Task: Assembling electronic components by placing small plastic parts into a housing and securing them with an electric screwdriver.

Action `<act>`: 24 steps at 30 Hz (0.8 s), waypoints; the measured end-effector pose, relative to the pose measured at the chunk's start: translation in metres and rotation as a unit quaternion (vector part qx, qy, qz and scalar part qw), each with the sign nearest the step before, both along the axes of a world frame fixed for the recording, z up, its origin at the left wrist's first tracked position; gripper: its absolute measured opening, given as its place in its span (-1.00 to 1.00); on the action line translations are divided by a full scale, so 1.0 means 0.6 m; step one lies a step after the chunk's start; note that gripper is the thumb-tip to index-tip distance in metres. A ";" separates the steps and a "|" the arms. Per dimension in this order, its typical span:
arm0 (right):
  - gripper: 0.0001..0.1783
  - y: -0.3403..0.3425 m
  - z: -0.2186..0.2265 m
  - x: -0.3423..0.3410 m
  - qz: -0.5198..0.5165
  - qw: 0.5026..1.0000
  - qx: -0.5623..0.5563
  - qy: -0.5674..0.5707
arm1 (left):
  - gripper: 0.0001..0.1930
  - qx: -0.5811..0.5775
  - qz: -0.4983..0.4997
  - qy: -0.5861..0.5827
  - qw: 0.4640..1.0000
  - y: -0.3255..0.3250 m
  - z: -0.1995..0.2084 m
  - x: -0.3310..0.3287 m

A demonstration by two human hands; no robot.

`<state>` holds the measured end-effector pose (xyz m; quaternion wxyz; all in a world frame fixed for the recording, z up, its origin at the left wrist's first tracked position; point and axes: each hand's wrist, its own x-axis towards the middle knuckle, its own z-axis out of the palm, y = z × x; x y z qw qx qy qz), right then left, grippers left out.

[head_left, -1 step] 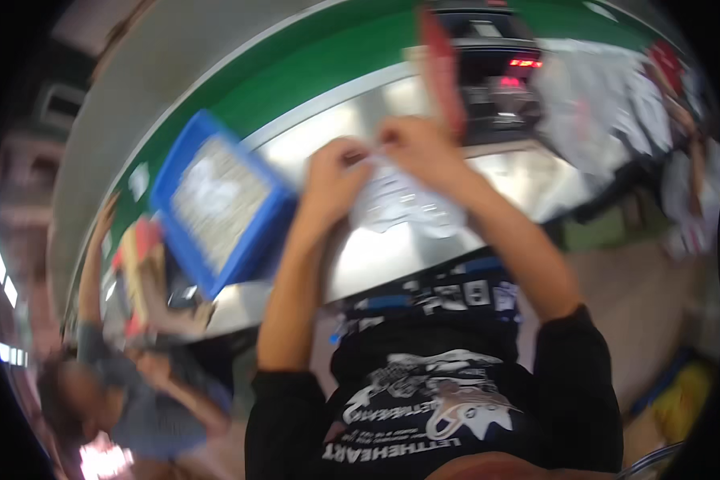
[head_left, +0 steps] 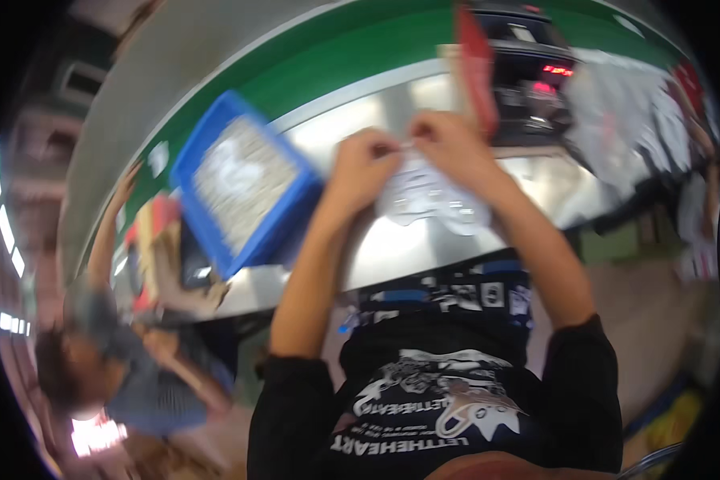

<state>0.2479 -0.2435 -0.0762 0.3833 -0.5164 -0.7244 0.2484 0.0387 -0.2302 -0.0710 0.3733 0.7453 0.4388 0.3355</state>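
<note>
Both of my hands are over the shiny metal table, at the top edge of a clear plastic bag (head_left: 424, 192). My left hand (head_left: 366, 166) pinches the bag's left side, with thumb and fingers together. My right hand (head_left: 454, 150) pinches it close by on the right, a small gap between the two hands. The bag hangs down toward me over the tabletop, and small pale pieces seem to show near its lower edge. Blur hides the exact fingertips and the bag's mouth.
Left of my hands sits a blue bin (head_left: 306, 186) of small pale pieces. A black machine (head_left: 528, 100) with red lit digits stands far right, beside a red panel (head_left: 477, 72). White plastic bags (head_left: 620, 116) lie farther right. A co-worker (head_left: 136, 360) is at the left.
The whole view has shifted, so the bin, machine and hands appear farther right. Both hands still grip the bag in much the same pose.
</note>
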 end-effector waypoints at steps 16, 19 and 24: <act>-0.86 -0.003 0.006 -0.005 0.028 1.000 0.002 0.015 | -0.85 0.236 0.134 0.031 0.962 -0.076 0.120 -0.030; -0.86 -0.007 0.011 -0.010 0.001 1.000 0.015 -0.022 | -0.84 0.210 0.208 0.107 0.949 -0.089 0.192 -0.130; -0.88 -0.010 0.014 -0.016 0.022 0.996 0.091 -0.016 | -0.72 0.036 0.143 0.461 0.875 -0.095 0.181 -0.295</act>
